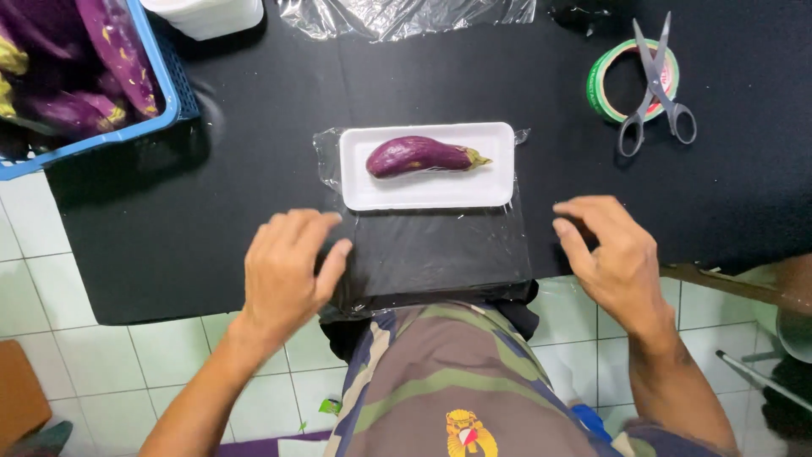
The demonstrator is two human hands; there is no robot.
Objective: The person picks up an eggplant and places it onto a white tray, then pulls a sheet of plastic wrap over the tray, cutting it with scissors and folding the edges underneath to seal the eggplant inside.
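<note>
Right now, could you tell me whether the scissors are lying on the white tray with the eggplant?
No: the scissors lie across the roll of green tape at the table's far right, apart from the white tray holding the eggplant.

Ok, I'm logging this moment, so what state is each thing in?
Eggplant: whole, lying in tray.
Tray: uncovered, on plastic wrap.
Plastic wrap: spread flat.
Scissors: closed, on tape roll.
Left hand: on wrap's edge.
Right hand: open, empty.
Basket: holds eggplants.
</note>
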